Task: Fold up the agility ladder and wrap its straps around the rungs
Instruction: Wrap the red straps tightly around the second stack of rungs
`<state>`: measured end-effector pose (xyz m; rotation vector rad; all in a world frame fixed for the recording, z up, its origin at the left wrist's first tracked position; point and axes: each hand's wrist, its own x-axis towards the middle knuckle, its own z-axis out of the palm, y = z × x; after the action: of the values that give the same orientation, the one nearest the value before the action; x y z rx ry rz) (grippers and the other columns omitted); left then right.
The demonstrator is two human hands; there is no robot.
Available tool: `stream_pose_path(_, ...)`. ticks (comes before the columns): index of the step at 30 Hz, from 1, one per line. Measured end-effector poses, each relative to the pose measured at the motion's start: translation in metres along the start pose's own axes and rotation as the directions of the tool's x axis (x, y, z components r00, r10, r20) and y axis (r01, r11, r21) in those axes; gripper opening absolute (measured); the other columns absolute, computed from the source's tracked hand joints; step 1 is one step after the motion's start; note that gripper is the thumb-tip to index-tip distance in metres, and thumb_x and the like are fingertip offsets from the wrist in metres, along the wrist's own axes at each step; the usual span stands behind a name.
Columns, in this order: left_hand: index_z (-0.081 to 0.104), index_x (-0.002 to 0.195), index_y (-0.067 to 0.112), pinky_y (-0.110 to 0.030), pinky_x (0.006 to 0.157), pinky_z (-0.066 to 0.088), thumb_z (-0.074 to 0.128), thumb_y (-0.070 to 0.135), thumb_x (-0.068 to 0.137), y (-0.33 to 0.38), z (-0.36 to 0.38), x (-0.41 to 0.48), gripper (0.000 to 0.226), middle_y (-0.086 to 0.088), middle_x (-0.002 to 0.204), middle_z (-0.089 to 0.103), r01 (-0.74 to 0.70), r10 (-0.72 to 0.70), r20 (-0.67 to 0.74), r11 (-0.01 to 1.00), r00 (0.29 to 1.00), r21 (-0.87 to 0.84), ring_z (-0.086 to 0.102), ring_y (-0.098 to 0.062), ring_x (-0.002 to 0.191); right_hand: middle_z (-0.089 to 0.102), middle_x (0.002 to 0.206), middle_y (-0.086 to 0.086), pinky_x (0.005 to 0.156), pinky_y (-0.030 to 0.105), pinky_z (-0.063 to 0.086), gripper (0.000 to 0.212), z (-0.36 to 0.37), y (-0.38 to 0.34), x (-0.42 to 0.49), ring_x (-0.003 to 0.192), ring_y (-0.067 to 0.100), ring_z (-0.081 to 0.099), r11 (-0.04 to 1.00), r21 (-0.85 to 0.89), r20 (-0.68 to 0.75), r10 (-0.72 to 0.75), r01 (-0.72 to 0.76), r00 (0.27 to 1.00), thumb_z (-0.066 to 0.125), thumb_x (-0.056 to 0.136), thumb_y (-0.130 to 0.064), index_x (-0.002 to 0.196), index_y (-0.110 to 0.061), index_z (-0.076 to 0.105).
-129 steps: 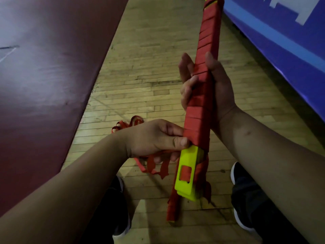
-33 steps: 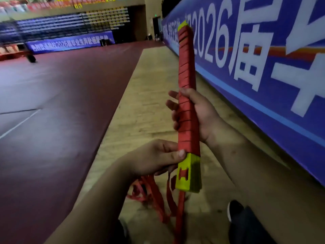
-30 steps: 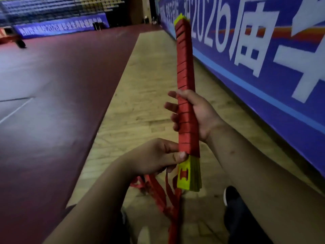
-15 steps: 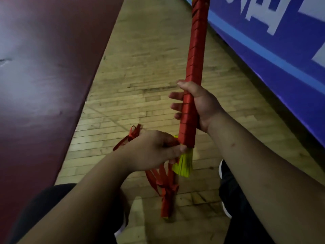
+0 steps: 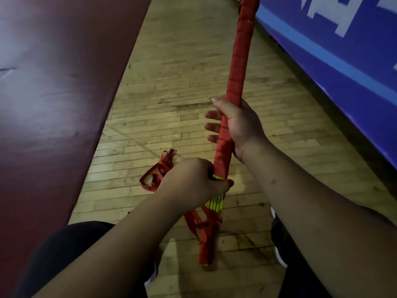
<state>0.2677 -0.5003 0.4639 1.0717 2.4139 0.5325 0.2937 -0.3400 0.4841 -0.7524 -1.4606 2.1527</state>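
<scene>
Dark red, smooth court surface (image 5: 53,104) fills the left. A pale wooden plank floor (image 5: 182,72) runs up the middle. A blue banner wall with white lettering (image 5: 343,50) borders the right.

Task's thing: a long rung bundle (image 5: 238,67) of stacked flat rungs, bound in close turns of red webbing. It is held off the floor in front of the person. Its long axis is near upright, leaning away and slightly right, and the top runs out of frame.

Right hand (image 5: 238,125): wrapped tight round the bound section, with the thumb on the near side and fingers (image 5: 211,126) showing past the left edge. It steadies the bundle.

Left hand (image 5: 193,181): lower and nearer the body, curled round the bundle where the red turns stop, thumb laid across the front. Cannot tell whether it also pinches the working strap.

Yellow rung ends (image 5: 216,203), bare plastic, stick out just below the left hand toward the person. That is the unwrapped part.

Loose red straps (image 5: 159,171) lie tangled on the floor left of the left hand. More webbing hangs from the rung ends down to the floor.

Judgement: wrapping is nearly done. The remaining turns go downward along the axis, and the left hand is the nearer one for them. The slack may snag.
</scene>
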Motion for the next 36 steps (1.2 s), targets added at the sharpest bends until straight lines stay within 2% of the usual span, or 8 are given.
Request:
stream_pose_path(3,0.071,0.076,0.026,-0.033,0.056,0.056,0.077,0.058,0.09,-0.003,-0.003,0.002,0.036,0.004,0.065,0.07,-0.052,0.053,0.019,0.998,0.998,-0.041,0.066,-0.007,0.058,0.083,0.104,0.01,0.067,0.04,0.062,0.029,-0.001,-0.001,-0.001,0.079,0.025,0.078,1.0,0.001,0.011,-0.03,0.03,0.999,0.076,0.1,-0.036,0.124,-0.022,0.069)
stream_pose_path(7,0.076,0.082,0.019,-0.026,0.057,0.046,0.077,0.038,0.098,-0.008,-0.019,0.001,0.025,0.0,0.068,0.067,-0.121,0.196,0.17,0.919,0.966,-0.375,0.058,-0.008,0.058,0.079,0.108,0.004,0.065,0.033,0.058,0.042,-0.008,-0.003,0.0,0.076,0.015,0.071,0.96,0.265,0.16,0.043,-0.085,0.986,0.071,0.101,-0.042,0.135,-0.017,0.063)
stream_pose_path(10,0.07,0.079,0.014,-0.022,0.052,0.037,0.068,0.022,0.106,-0.01,-0.023,0.0,0.028,0.006,0.063,0.054,-0.136,0.383,0.265,0.757,0.885,-0.639,0.046,-0.008,0.052,0.076,0.122,-0.002,0.066,0.026,0.059,0.047,-0.016,-0.001,-0.002,0.077,0.008,0.07,0.832,0.494,0.416,0.03,-0.253,0.909,0.06,0.105,-0.046,0.143,-0.019,0.059)
stream_pose_path(14,0.057,0.096,-0.013,-0.021,0.047,0.031,0.061,0.028,0.104,-0.009,-0.02,0.001,0.042,0.011,0.062,0.054,-0.056,0.461,0.342,0.657,0.819,-0.752,0.04,-0.006,0.048,0.074,0.123,-0.008,0.069,0.023,0.059,0.057,-0.023,0.0,-0.003,0.077,0.003,0.07,0.732,0.531,0.625,0.002,-0.427,0.781,0.052,0.105,-0.04,0.16,-0.026,0.048)
stream_pose_path(16,0.062,0.1,-0.011,-0.023,0.049,0.035,0.06,0.038,0.103,-0.011,-0.022,0.002,0.049,0.011,0.064,0.058,-0.095,0.484,0.337,0.671,0.808,-0.735,0.044,-0.007,0.049,0.074,0.124,-0.007,0.069,0.024,0.06,0.055,-0.025,-0.001,-0.001,0.078,0.003,0.071,0.74,0.524,0.617,0.011,-0.421,0.787,0.046,0.108,-0.035,0.162,-0.026,0.046)
stream_pose_path(22,0.074,0.088,0.035,-0.026,0.052,0.045,0.062,0.074,0.095,-0.016,-0.032,0.004,0.041,0.001,0.075,0.067,-0.193,0.515,0.345,0.733,0.785,-0.652,0.053,-0.019,0.053,0.077,0.121,-0.002,0.062,0.022,0.058,0.057,-0.022,-0.007,-0.002,0.073,0.003,0.07,0.786,0.506,0.522,0.049,-0.355,0.852,0.054,0.097,-0.025,0.154,-0.019,0.051)
stream_pose_path(28,0.076,0.089,0.039,-0.029,0.054,0.041,0.053,0.046,0.109,-0.022,-0.037,0.007,0.031,-0.009,0.08,0.065,-0.175,0.473,0.357,0.765,0.806,-0.619,0.049,-0.022,0.053,0.078,0.121,0.003,0.061,0.026,0.058,0.063,-0.021,-0.007,0.002,0.075,0.007,0.071,0.833,0.466,0.421,0.089,-0.299,0.902,0.055,0.1,-0.02,0.162,-0.014,0.046)
stream_pose_path(36,0.08,0.103,0.037,-0.025,0.055,0.051,0.067,0.046,0.104,-0.027,-0.031,0.008,0.016,-0.003,0.079,0.068,-0.096,0.316,0.401,0.872,0.86,-0.48,0.06,-0.017,0.06,0.079,0.119,0.005,0.066,0.033,0.06,0.046,-0.019,-0.006,-0.002,0.082,0.014,0.074,0.969,0.169,0.352,0.112,-0.181,0.929,0.055,0.105,-0.019,0.151,-0.016,0.058)
